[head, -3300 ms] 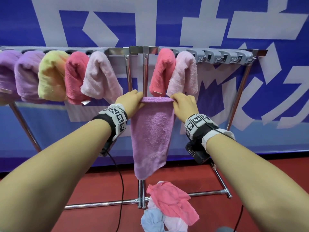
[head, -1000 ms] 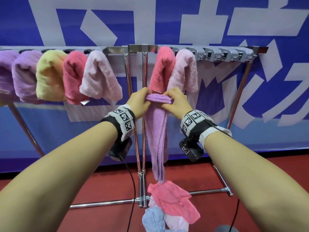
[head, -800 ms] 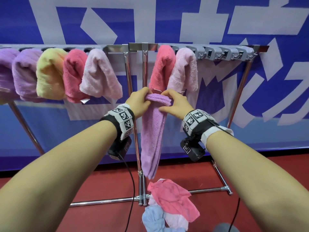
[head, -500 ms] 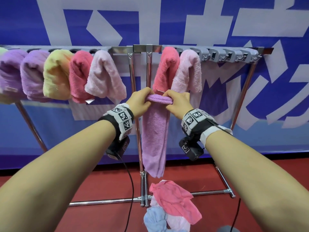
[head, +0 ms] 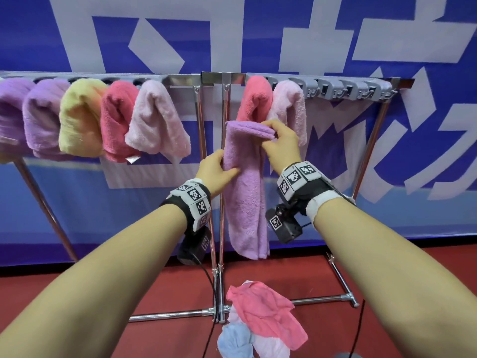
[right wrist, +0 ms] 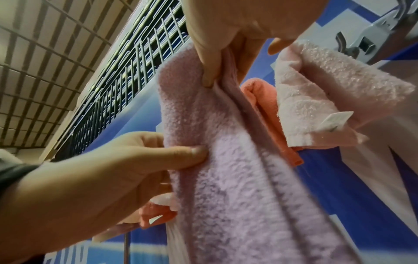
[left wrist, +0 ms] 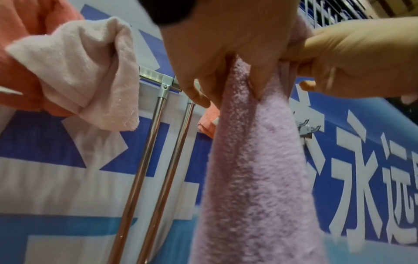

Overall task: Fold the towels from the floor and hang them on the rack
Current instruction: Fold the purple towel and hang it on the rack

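Banner (head: 77, 34) fills the back; rack (head: 180, 80) spans it, folded towels draped along the bar. Lilac towel (head: 245, 192) hangs dead centre, folded long. Right hand (head: 282, 148) pinches its top at one o'clock; left hand (head: 215, 171) grips its edge at nine. Loose towels (head: 260, 316) heaped on the floor (head: 167, 280) at six.

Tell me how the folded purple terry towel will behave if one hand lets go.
The folded purple terry towel is probably floppy: it hangs limp below the right hand pinching its top. It is likely light, since fingertips carry it. The left hand grips its side; released, the layers may fall open.
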